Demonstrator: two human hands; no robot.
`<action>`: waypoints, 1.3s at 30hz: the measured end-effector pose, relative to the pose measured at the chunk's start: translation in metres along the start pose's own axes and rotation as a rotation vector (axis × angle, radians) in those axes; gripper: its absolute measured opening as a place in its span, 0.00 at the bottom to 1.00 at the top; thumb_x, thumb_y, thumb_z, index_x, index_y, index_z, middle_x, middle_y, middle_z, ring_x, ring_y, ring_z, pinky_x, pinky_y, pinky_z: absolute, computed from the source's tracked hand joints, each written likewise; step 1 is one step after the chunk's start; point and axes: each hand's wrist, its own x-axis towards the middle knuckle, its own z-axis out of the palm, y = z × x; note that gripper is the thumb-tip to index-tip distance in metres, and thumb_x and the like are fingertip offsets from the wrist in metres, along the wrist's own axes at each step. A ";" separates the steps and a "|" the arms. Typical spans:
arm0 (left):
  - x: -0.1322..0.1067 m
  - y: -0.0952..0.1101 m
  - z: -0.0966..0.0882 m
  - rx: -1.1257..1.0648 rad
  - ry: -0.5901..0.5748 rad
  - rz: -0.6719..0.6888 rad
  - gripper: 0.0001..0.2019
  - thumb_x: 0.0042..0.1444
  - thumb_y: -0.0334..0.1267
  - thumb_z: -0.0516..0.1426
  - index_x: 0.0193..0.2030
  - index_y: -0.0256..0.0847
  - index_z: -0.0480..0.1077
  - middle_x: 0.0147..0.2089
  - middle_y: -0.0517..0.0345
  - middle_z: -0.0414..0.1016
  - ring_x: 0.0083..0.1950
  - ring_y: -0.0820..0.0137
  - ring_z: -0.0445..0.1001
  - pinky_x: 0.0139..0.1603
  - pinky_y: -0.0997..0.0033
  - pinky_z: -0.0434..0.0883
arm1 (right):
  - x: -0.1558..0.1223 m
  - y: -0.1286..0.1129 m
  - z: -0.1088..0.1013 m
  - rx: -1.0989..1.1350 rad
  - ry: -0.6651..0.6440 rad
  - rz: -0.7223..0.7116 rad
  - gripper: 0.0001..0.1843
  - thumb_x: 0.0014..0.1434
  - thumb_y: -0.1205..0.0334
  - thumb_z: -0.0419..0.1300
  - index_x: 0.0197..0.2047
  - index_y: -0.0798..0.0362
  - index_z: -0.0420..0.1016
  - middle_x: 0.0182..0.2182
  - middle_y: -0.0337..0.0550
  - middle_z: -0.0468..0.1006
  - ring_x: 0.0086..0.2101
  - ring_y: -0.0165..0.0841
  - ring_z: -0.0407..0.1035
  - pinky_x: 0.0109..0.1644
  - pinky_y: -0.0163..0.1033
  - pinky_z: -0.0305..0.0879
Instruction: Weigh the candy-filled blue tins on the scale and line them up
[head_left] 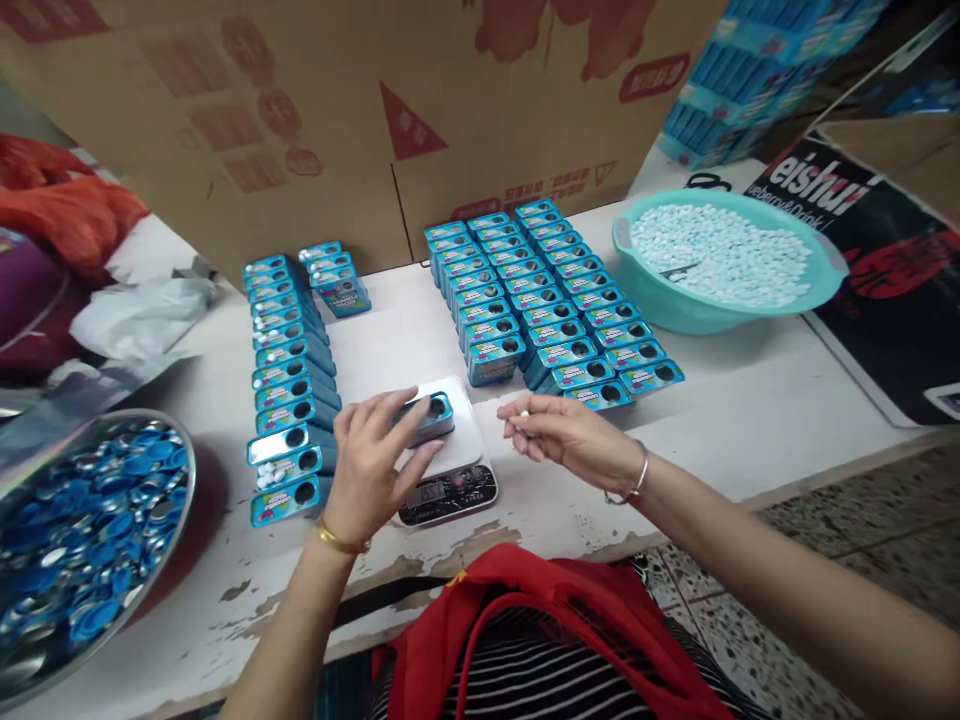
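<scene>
A small blue tin (437, 413) with a round dark opening in its top rests on a white digital scale (469, 440). My left hand (379, 450) is around the tin's left end, fingers on the far side and thumb on the near side. To the right of the scale, my right hand (559, 432) pinches a small white tablet (524, 413) between its fingertips, apart from the tin. Digits show on the scale's display, too blurred to read surely. Left of my left hand stands a row of blue tins (283, 395), some with white tablets on top.
Several columns of blue tins (532, 290) stand beyond the scale. A turquoise basin (697, 312) of white tablets is at the right. A metal bowl (190, 470) of blue and silver lids sits at the left. A large cardboard box (480, 130) closes off the back.
</scene>
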 end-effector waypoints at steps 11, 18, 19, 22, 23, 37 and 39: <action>0.069 0.023 0.027 -0.058 -0.088 0.099 0.18 0.58 0.40 0.55 0.54 0.39 0.63 0.46 0.49 0.73 0.45 0.62 0.69 0.45 0.60 0.58 | -0.018 0.074 -0.005 0.188 -0.054 0.157 0.17 0.45 0.57 0.68 0.36 0.59 0.74 0.27 0.40 0.74 0.23 0.22 0.67 0.23 0.28 0.57; 0.087 0.033 0.074 0.001 -0.187 0.117 0.21 0.55 0.41 0.58 0.55 0.39 0.63 0.49 0.47 0.70 0.48 0.59 0.67 0.45 0.59 0.59 | -0.030 0.083 -0.012 0.216 0.007 0.147 0.16 0.46 0.55 0.68 0.35 0.57 0.76 0.27 0.38 0.74 0.21 0.21 0.64 0.23 0.28 0.54; 0.089 0.023 0.074 -0.008 -0.149 0.118 0.24 0.56 0.43 0.58 0.57 0.39 0.62 0.51 0.47 0.70 0.50 0.59 0.66 0.47 0.59 0.59 | -0.030 0.086 -0.013 0.223 0.008 0.152 0.16 0.46 0.54 0.68 0.35 0.56 0.76 0.27 0.38 0.74 0.21 0.20 0.64 0.23 0.28 0.54; 0.107 -0.030 0.063 0.047 0.009 -0.003 0.23 0.58 0.48 0.54 0.56 0.39 0.62 0.54 0.45 0.68 0.56 0.58 0.64 0.53 0.57 0.58 | -0.027 0.092 -0.013 0.255 0.004 0.173 0.16 0.46 0.54 0.68 0.34 0.56 0.76 0.26 0.38 0.73 0.20 0.20 0.63 0.23 0.28 0.53; 0.117 -0.054 0.056 0.122 0.054 -0.110 0.20 0.60 0.46 0.53 0.54 0.37 0.64 0.54 0.43 0.67 0.56 0.57 0.64 0.53 0.56 0.58 | -0.026 0.093 -0.013 0.266 0.006 0.179 0.15 0.46 0.54 0.68 0.34 0.56 0.76 0.26 0.38 0.73 0.21 0.20 0.63 0.23 0.28 0.53; 0.158 -0.151 0.010 0.507 -0.318 -0.166 0.07 0.55 0.36 0.54 0.31 0.37 0.71 0.47 0.43 0.69 0.52 0.49 0.64 0.51 0.47 0.59 | -0.015 0.088 -0.015 0.253 0.140 0.136 0.21 0.42 0.51 0.69 0.36 0.57 0.75 0.27 0.40 0.73 0.23 0.23 0.66 0.24 0.29 0.56; 0.143 -0.115 -0.011 0.528 -0.384 -0.062 0.09 0.58 0.40 0.53 0.34 0.38 0.70 0.45 0.46 0.69 0.45 0.55 0.69 0.45 0.53 0.62 | -0.005 0.088 -0.017 0.147 0.170 0.090 0.23 0.44 0.49 0.67 0.38 0.58 0.75 0.27 0.39 0.72 0.22 0.23 0.65 0.23 0.30 0.55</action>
